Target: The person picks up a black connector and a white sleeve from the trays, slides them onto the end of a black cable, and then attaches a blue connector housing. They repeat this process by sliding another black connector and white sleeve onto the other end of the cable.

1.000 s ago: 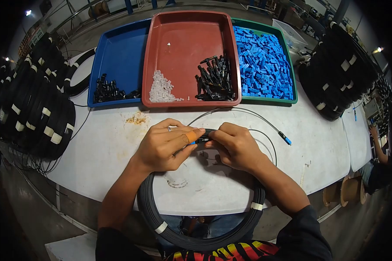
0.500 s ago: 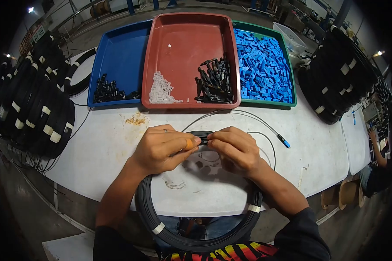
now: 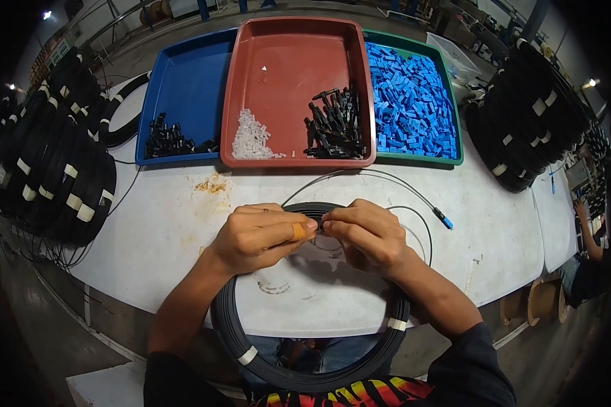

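Over the far side of a black cable coil (image 3: 227,319), my left hand (image 3: 261,234) and my right hand (image 3: 370,234) meet fingertip to fingertip. Both are closed in a pinch on a small black part, mostly hidden by the fingers; its exact kind does not show. An orange band is wrapped around a finger of my left hand. The coil hangs partly over the table's near edge, with white tape (image 3: 397,325) binding it. Beyond my right hand, a loose cable curves across the table and ends in a blue-tipped connector (image 3: 442,218).
Behind the coil stand a blue tray (image 3: 190,74) with black parts, a red tray (image 3: 299,61) with clear pieces and black parts, and a green tray (image 3: 459,152) full of blue connectors. Stacked cable coils flank the white table (image 3: 163,230). Another person's arm (image 3: 586,230) shows far right.
My fingertips have shifted slightly, and less of the small black part shows between them. The coil and trays stay practically in place.
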{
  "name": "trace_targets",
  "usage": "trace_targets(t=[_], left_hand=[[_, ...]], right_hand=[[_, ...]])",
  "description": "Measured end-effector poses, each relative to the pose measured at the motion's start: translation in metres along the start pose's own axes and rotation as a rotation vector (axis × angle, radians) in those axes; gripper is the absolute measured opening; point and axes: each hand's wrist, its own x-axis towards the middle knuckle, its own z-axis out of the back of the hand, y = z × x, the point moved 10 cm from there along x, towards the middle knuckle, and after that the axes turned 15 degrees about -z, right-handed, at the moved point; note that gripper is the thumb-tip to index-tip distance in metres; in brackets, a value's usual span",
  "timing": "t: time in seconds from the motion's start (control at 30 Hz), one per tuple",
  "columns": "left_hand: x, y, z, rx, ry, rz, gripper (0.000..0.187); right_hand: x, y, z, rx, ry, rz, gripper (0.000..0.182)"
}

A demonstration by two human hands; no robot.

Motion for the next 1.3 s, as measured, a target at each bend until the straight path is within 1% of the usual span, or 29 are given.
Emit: trace_targets(t=[0.03,0.07,0.1,0.13,0.2,0.23,0.3,0.37,0.43,0.47,0.5,0.53,0.57,0.63,0.67,0.7,0.73,0.8,0.87,0.9,0.93,0.97,1.0,1.03,1.1,1.17,1.23,1.27,1.3], left_hand=[[0.0,-0.002,0.001,-0.005,-0.012,-0.032,0.018],[0.001,-0.002,0.001,-0.005,-0.014,-0.032,0.018],[0.005,-0.009,0.0,0.038,0.019,-0.097,0.017],[0.007,-0.016,-0.002,0.08,0.053,-0.162,0.015],[0.008,-0.018,-0.002,0.087,0.06,-0.176,0.015],[0.008,-0.019,-0.003,0.097,0.068,-0.191,0.014],[0.007,-0.017,-0.003,0.093,0.061,-0.188,0.013],[0.007,-0.018,-0.002,0.089,0.055,-0.184,0.013],[0.005,-0.007,0.001,0.001,0.026,-0.038,0.011],[0.004,-0.007,0.0,0.002,0.025,-0.037,0.011],[0.002,-0.001,0.0,-0.038,0.003,0.019,0.01],[-0.001,0.004,0.0,-0.079,-0.019,0.075,0.009],[-0.001,0.005,-0.001,-0.081,-0.018,0.074,0.009],[0.006,-0.013,-0.001,0.07,0.009,-0.138,0.008],[0.007,-0.013,-0.001,0.068,0.01,-0.14,0.008],[0.01,-0.021,-0.002,0.143,0.046,-0.219,0.009],[0.011,-0.028,-0.004,0.22,0.083,-0.298,0.009],[0.013,-0.033,-0.005,0.221,0.114,-0.316,0.011],[0.012,-0.034,-0.009,0.221,0.14,-0.339,0.012],[0.01,-0.025,-0.006,0.157,0.1,-0.265,0.013],[0.007,-0.017,-0.003,0.093,0.061,-0.188,0.014],[0.005,-0.017,-0.004,0.094,0.061,-0.185,0.014],[0.003,-0.01,-0.002,0.048,0.027,-0.114,0.016],[0.001,-0.003,0.0,0.004,-0.007,-0.044,0.017],[-0.001,0.0,0.0,-0.022,-0.036,0.004,0.014],[-0.002,0.004,0.001,-0.051,-0.063,0.052,0.012],[0.003,-0.003,0.003,-0.009,-0.057,-0.033,0.011],[0.003,-0.004,0.003,-0.009,-0.058,-0.034,0.011],[0.005,-0.012,0.002,0.041,-0.039,-0.108,0.009]], right_hand=[[0.0,0.0,0.0,0.0,0.002,0.001,0.029],[0.001,-0.007,-0.001,0.054,0.04,-0.061,0.029],[0.002,-0.013,-0.004,0.109,0.077,-0.124,0.03],[0.001,-0.013,-0.004,0.109,0.077,-0.124,0.03],[-0.001,-0.025,-0.01,0.138,0.143,-0.251,0.031],[0.0,-0.024,-0.01,0.137,0.143,-0.25,0.031],[0.001,-0.032,-0.015,0.195,0.206,-0.364,0.03],[0.003,-0.028,-0.013,0.171,0.184,-0.344,0.029],[0.004,-0.027,-0.012,0.148,0.163,-0.323,0.028],[0.004,-0.018,-0.008,0.069,0.116,-0.208,0.028],[0.003,-0.008,-0.004,-0.011,0.068,-0.095,0.029],[0.002,-0.008,-0.005,-0.011,0.068,-0.096,0.029],[0.001,-0.006,-0.003,-0.023,0.043,-0.088,0.03],[-0.001,-0.005,-0.001,-0.037,0.017,-0.08,0.032],[-0.001,-0.013,-0.004,0.03,0.074,-0.172,0.03],[-0.002,-0.021,-0.008,0.098,0.133,-0.264,0.028],[-0.004,-0.022,-0.01,0.099,0.131,-0.264,0.028],[-0.016,-0.052,-0.027,0.416,0.248,-0.597,0.023],[-0.014,-0.053,-0.026,0.428,0.258,-0.657,0.021],[-0.014,-0.057,-0.028,0.442,0.272,-0.715,0.019],[-0.014,-0.058,-0.029,0.443,0.273,-0.715,0.019],[-0.008,-0.047,-0.019,0.315,0.192,-0.537,0.02],[-0.003,-0.033,-0.011,0.187,0.111,-0.356,0.021],[-0.002,-0.033,-0.009,0.187,0.114,-0.353,0.021],[-0.001,-0.005,-0.002,-0.102,0.033,-0.059,0.027],[0.001,0.001,-0.004,-0.172,0.041,-0.056,0.029],[0.001,0.004,-0.007,-0.244,0.048,-0.054,0.032],[0.001,0.002,-0.007,-0.191,0.063,-0.088,0.032],[0.002,-0.001,-0.006,-0.14,0.078,-0.122,0.033]])
